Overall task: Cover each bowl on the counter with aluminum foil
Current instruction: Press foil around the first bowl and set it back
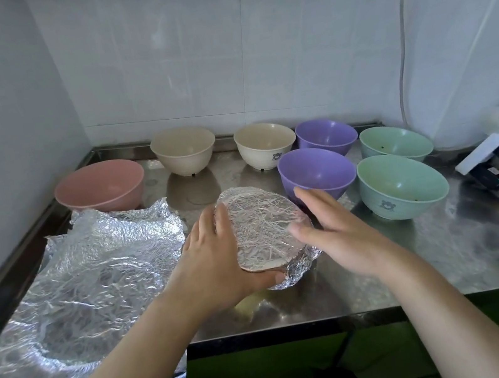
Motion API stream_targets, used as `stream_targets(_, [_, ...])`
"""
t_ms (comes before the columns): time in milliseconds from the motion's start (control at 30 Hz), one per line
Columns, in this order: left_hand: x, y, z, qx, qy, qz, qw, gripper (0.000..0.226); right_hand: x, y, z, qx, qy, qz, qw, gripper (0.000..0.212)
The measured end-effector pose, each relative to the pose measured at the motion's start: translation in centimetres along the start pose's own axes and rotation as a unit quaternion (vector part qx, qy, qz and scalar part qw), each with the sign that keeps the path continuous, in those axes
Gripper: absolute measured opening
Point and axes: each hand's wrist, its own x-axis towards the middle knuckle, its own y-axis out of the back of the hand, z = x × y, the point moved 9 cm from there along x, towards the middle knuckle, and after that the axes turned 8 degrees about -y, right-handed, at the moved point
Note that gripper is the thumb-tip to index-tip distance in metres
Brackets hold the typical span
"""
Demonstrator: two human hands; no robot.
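The left hand [216,253] cups the near-left side of the foil-covered bowl [266,235], fingers curled around its rim and thumb under the crimped edge, while the right hand [330,228] lies flat against its right side with fingers straight. The bowl is tilted at the front middle of the steel counter [418,259]. A crinkled foil sheet [92,281] lies left, and smooth round uncovered bowls [317,170] stand behind.

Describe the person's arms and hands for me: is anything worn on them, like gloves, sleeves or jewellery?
Both forearms are bare up to the frame's edge, with no sleeves showing. The left hand and the right hand wear no gloves, and no rings, watch or bracelet can be seen. Nails look short and unpainted.
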Motion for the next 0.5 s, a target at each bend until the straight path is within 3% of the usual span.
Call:
stream_targets(133, [0.1,-0.4,-0.7,-0.006,-0.016,0.003,1.0,0.155,1.5,-1.5,-1.7,-0.025,0.015,-0.004,1.0,0.07])
stream_targets(367, [-0.6,0.2,-0.4,0.025,-0.025,-0.025,0.999,0.154,1.6,-3.1,-2.1,-0.116,0.017,0.031,0.993,0.071])
stream_targets(500, [-1.1,0.5,1.6,0.041,-0.014,-0.002,0.999,0.15,1.3,-3.7,-2.4,-0.146,0.008,0.07,0.987,0.074])
